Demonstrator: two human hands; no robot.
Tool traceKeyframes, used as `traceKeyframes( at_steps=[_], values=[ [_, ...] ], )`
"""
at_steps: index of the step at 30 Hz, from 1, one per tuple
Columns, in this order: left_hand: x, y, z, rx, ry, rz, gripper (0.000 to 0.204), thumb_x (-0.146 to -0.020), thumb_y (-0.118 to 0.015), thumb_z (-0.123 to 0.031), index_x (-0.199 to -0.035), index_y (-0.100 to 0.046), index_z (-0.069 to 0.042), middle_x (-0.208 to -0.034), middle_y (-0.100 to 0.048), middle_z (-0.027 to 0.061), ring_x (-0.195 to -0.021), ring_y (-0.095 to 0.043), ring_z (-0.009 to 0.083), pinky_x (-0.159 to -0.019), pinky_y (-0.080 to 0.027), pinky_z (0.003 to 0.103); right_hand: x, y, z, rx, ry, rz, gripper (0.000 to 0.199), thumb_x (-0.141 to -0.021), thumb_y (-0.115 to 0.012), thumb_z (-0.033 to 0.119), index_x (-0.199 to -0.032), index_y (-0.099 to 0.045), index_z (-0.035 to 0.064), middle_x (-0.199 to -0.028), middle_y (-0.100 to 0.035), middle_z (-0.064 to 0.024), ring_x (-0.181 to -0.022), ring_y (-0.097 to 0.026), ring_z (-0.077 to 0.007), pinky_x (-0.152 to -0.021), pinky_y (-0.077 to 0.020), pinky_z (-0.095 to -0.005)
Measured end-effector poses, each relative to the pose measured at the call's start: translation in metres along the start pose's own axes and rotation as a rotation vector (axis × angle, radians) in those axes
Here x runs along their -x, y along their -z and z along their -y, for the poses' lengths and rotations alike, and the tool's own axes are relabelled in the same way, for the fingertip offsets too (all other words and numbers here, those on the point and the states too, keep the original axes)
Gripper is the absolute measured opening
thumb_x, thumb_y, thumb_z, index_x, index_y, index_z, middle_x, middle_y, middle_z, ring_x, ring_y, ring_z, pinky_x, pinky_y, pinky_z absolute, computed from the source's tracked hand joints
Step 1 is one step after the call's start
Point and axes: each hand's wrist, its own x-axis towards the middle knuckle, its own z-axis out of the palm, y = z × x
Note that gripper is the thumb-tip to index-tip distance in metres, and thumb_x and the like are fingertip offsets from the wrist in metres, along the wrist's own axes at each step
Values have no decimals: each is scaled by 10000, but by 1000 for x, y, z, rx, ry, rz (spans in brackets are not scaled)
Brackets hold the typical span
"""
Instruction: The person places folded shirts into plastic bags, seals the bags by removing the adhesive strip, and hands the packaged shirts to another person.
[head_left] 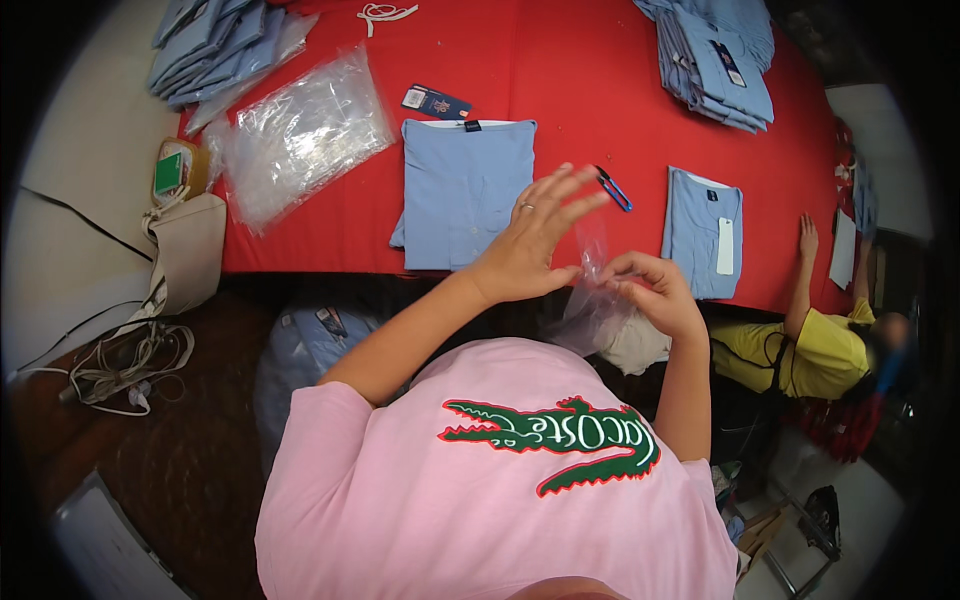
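Observation:
My left hand [535, 235] is raised over the table's front edge with its fingers spread, beside a folded light-blue shirt [450, 185]. The thumb of that hand comes close to a crumpled piece of clear plastic [580, 315]; I cannot tell whether it touches. Closed in a pinch, my right hand [655, 285] grips this plastic, which hangs down over the edge. Past the left fingertips lie small blue thread snips [615, 190]. A dark-blue hang tag [437, 102] rests above the shirt's collar. To the right is another folded blue shirt [680, 230] with a white tag [725, 247].
Clear plastic bags [310, 135] lie left on the red-covered table [590, 60]. Stacks of folded blue shirts stand at the far left [215, 50] and far right [710, 75]. A person in yellow [825, 360] is at the right. Tangled cables [130, 370] hang at the left.

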Motion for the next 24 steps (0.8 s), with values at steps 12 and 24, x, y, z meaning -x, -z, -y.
traceKeyframes(
  at_steps=[12,24],
  values=[
    [141,-42,14,196,444,793,233,-961,-715,-312,-1050,-768,-103,-963,-746,99,-942,-695,304,-1269,-267,613,33,0,-65,1,-53,39,181,-1086,-578,129,-1134,-708,13,-959,-743,-38,-638,-692,-77,-466,-481,-238],
    [216,31,48,129,985,109,209,-1017,-653,-204,-1026,-727,-8,-926,-792,98,-899,-753,188,-830,-557,330,-65,-71,-162,112,130,-75,110,-967,-708,61,-1051,-753,7,-916,-765,-20,-843,-687,-132,-776,-550,-298]
  ],
)
